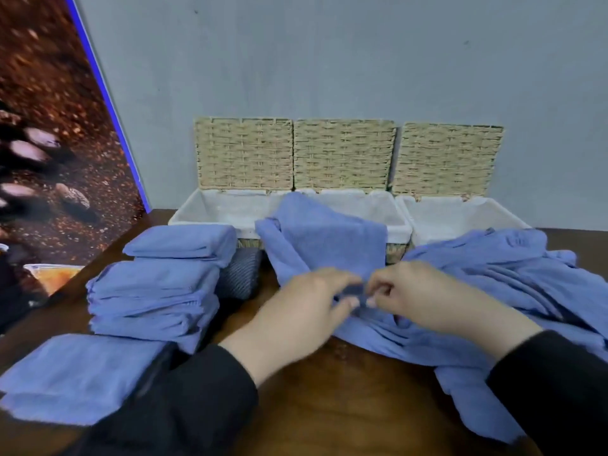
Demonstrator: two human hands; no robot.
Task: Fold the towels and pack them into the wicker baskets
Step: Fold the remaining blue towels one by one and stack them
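So the blue towel [324,245] being worked on is draped up over the front rim of the middle wicker basket [399,222], with its near edge pinched between the left hand [296,319] and the right hand [424,299], thumbs and fingertips closed on the cloth right next to each other at the middle. For a clean fold, the two corners probably want to be found and matched first, then the edge pulled out flat on the table [329,390] before anything gets doubled over, otherwise bunching is likely since the fabric looks thin and floppy. A heap of unfolded towels [500,274] is spread to the right, touching the one in hand, so some care is needed not to drag a second one along. Folded towels [158,291] are stacked at left, one more [75,373] laid flat nearer. All three baskets look empty, white-lined, lids [343,153] propped against a plain grey wall [329,54]. Dark wood tabletop, a brownish printed panel [49,126] at far left.
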